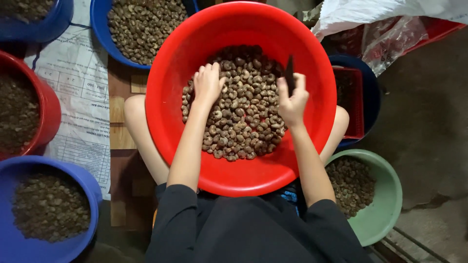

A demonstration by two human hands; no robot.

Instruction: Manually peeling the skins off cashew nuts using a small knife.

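A heap of curved, brown-and-cream cashew nuts (pixel 241 104) fills the bottom of the large round red plastic basin (pixel 185 58) on the person's lap. The left hand (pixel 208 84) lies palm down on the heap's left side, fingers curled into the nuts. Over the heap's right edge, the right hand (pixel 292 100) has its fingers closed around a small dark blade (pixel 289 74) pointing up.

— What stands to the left?
— A blue tub (pixel 73 178) and a red tub (pixel 51 109), both holding brown bits, beside printed paper (pixel 80 92).
— And to the right?
— A green bowl (pixel 387 204) of nuts (partly hidden), a white sack (pixel 370 12) above.
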